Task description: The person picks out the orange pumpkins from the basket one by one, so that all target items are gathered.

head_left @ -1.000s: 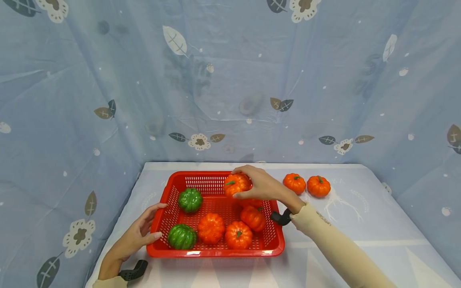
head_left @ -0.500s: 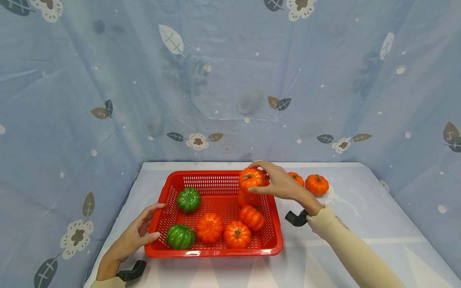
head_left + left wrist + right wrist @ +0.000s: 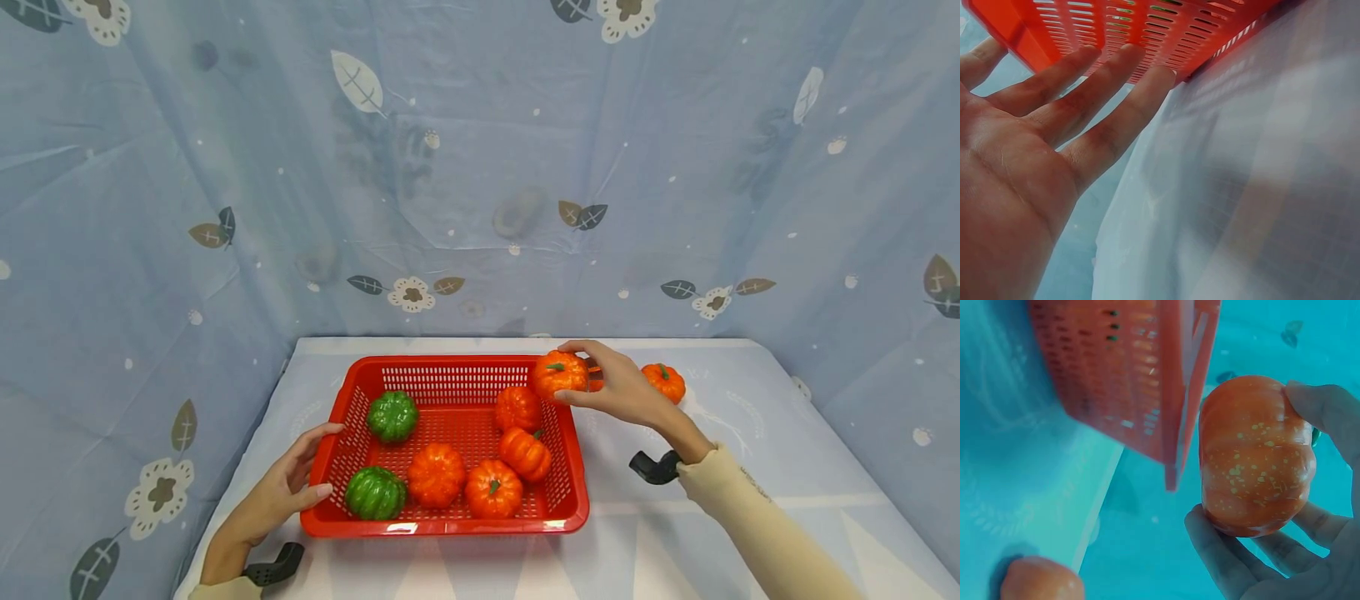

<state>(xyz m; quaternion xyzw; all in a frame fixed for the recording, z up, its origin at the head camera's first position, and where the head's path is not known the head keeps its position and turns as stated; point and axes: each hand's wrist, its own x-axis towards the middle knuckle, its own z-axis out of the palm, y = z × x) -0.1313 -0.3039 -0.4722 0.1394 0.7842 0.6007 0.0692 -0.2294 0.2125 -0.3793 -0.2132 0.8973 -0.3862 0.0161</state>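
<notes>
My right hand (image 3: 618, 390) grips a small orange pumpkin (image 3: 558, 375) with a green stem, thumb on one side and fingers on the other. In the head view it overlaps the far right corner of the red plastic basket (image 3: 450, 527); the right wrist view shows the pumpkin (image 3: 1257, 456) outside the basket wall. My left hand (image 3: 281, 483) lies at the basket's left side; in the left wrist view its fingers (image 3: 1116, 128) are straight, tips at the slotted wall. Inside the basket are two green pumpkins (image 3: 393, 416) and several orange ones (image 3: 437, 475).
An orange pumpkin (image 3: 663, 383) sits on the table right of the basket, and another (image 3: 596, 384) is mostly hidden behind my right hand. A pale patterned cloth covers the table (image 3: 750, 467). Blue patterned curtains (image 3: 480, 167) enclose the back and sides.
My right hand has carried the orange pumpkin rightward, from over the basket's inside to its far right corner. An orange pumpkin within the basket has come into view. The left hand keeps its place.
</notes>
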